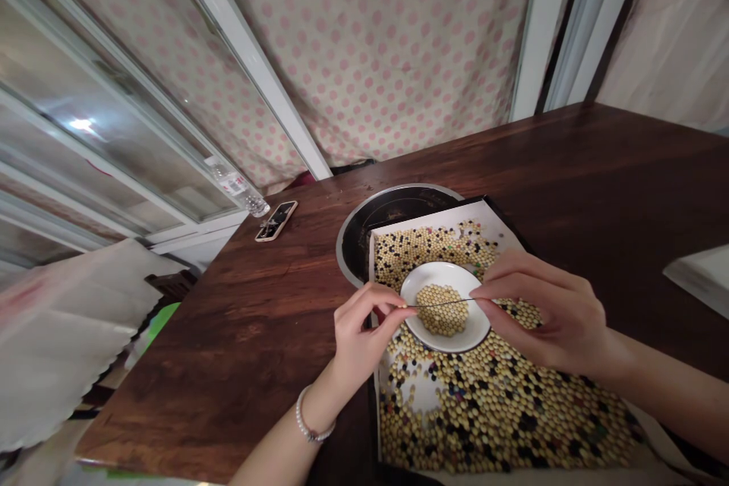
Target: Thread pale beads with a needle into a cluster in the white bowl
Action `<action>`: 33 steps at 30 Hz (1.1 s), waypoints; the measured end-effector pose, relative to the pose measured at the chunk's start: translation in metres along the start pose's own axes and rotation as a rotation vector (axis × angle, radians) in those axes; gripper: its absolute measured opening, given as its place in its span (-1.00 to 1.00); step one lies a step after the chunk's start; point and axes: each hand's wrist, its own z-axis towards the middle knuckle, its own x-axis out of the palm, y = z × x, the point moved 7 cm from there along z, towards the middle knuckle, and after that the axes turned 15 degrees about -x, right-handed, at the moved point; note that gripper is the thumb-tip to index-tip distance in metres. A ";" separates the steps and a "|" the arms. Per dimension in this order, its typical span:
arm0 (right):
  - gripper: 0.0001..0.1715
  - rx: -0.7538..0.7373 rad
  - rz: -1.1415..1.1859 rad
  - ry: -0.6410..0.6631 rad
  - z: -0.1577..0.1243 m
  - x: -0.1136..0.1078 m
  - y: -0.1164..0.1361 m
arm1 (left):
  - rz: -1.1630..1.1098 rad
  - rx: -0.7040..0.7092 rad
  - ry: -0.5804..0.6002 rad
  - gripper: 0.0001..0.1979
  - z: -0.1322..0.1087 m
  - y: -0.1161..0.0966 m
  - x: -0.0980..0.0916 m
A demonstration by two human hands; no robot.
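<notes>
A thin dark thread or wire (444,304) is stretched between my two hands, over a white bowl (480,332). The fingertips of my left hand (361,326) pinch its left end, where a small pale bead seems to sit. My right hand (550,311) holds the other end between thumb and index finger. Inside the bowl lies a heap of pale yellow beads (441,319). The bowl rests in a dark-edged tray with a white bottom (427,395), strewn with loose yellow, black and a few coloured beads (484,410).
Under the tray's far left corner is a round black pan (356,243) with a metal rim. A phone (276,221) and a clear plastic bottle (242,190) are at the left edge of the brown wooden table (273,311). Dotted curtains (392,45) hang behind.
</notes>
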 end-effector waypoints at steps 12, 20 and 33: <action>-0.78 -0.018 -0.013 0.002 0.000 0.000 0.000 | -0.003 -0.001 0.002 -0.90 0.000 0.001 0.000; -0.76 -0.028 -0.003 -0.002 0.001 0.000 0.002 | -0.007 -0.004 0.016 -0.88 -0.001 0.001 0.001; -0.80 -0.004 -0.006 0.056 -0.001 0.006 -0.002 | -0.006 0.004 0.023 -0.87 0.000 0.000 0.001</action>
